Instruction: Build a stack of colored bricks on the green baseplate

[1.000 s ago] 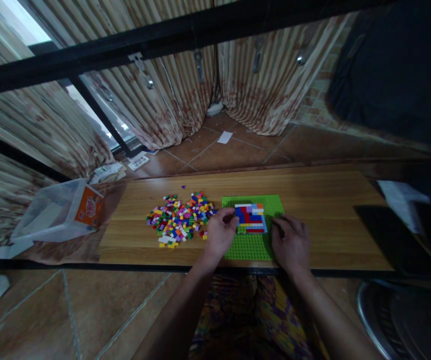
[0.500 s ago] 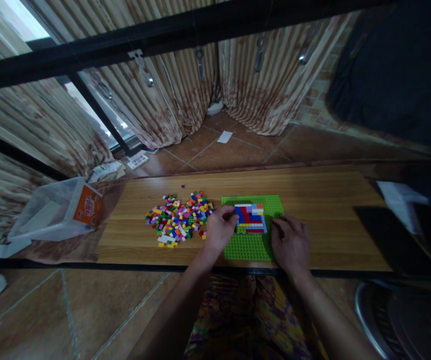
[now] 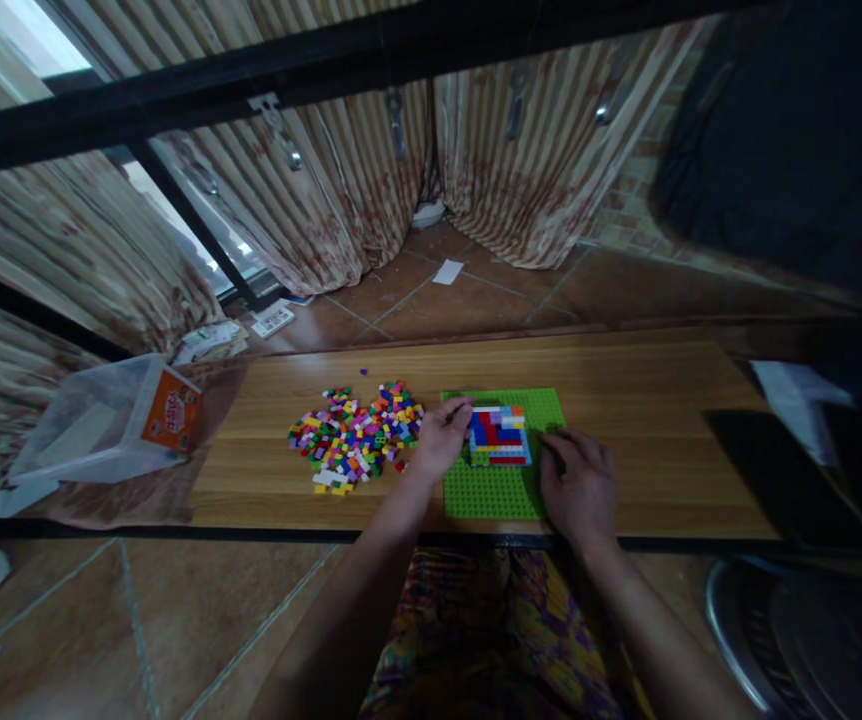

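A green studded baseplate (image 3: 491,495) lies on the wooden table in front of me. On it sits a flat block of toy bricks (image 3: 500,436) in red, blue, white, yellow and orange. My left hand (image 3: 442,438) is at the upper left corner of this block, thumb and fingertips drawn together; anything between them is too small to make out. Over the plate's right edge rests my right hand (image 3: 581,482), its fingers loosely bent, with a gap between thumb and forefinger and no brick visible there.
Left of the plate spreads a pile of loose, mixed-colour bricks (image 3: 356,438). One small purple brick (image 3: 363,371) lies apart behind it. A clear plastic bin (image 3: 93,425) with an orange label stands off the table's left end. A dark flat object (image 3: 768,470) lies at the right.
My left hand has shifted slightly up along the brick block's left side, to its upper corner. The right hand stays at the plate's edge. The whole view has moved a little.
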